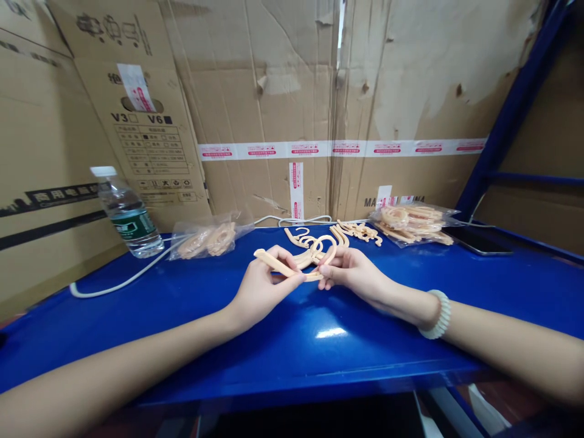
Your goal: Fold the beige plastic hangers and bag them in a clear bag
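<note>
Both hands hold a beige plastic hanger [276,264] above the blue table. My left hand [262,286] pinches its straight arm between thumb and fingers. Near the base of the curved hook, my right hand [356,272] grips the same hanger, its fingertips close to the left thumb. Just behind the hands lie loose beige hanger parts [295,238], some curved like hooks; the hands partly cover them. Farther back to the right is a small pile of similar parts [360,231]. A pale coiled bracelet [438,314] circles the right wrist.
A clear bag of beige pieces [210,240] lies at left, another bag [413,224] at right beside a dark phone [481,241]. A water bottle [130,213] stands by a white cable [123,283]. Cardboard [269,103] walls the back; a blue post [511,103] rises at right.
</note>
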A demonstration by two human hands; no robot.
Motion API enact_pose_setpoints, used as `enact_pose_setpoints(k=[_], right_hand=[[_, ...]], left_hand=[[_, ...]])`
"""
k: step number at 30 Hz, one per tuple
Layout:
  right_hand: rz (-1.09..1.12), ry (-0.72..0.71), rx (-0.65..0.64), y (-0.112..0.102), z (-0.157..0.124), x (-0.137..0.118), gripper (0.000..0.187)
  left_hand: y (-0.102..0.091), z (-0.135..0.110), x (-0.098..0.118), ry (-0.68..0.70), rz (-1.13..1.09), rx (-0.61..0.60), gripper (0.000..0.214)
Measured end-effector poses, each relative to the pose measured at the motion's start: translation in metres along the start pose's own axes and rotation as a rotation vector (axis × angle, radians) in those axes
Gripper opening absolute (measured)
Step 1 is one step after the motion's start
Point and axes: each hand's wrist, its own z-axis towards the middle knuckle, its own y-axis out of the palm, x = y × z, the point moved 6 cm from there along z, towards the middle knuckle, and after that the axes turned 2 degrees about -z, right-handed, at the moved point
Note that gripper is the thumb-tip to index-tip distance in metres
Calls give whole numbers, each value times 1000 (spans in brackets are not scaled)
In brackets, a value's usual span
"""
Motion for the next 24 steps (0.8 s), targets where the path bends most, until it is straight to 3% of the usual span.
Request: enact_pose_setpoints(k=[5,10,15,19,22,24], right_hand=[[-112,-49,25,0,-1,-4,32],[-79,-30,9,4,-2,-3,31],[-84,15,-70,14,-3,-1,33],[-101,-19,-73,7,3,-4,32],[-322,-172,-20,-17,14,-19,26],[-670,-352,51,-37,21,-34,16]], left_hand=[[-2,4,-22,-209,-218,48,33],[12,0,-33,-400,-385,-26,43],[24,-3,-25,-397,-414,-197,39],[25,-2,-19,-374,-437,-238,37],[22,-2,-24,-458,-441,-163,38],[20,-2,-29,-512,-451,-122,40]])
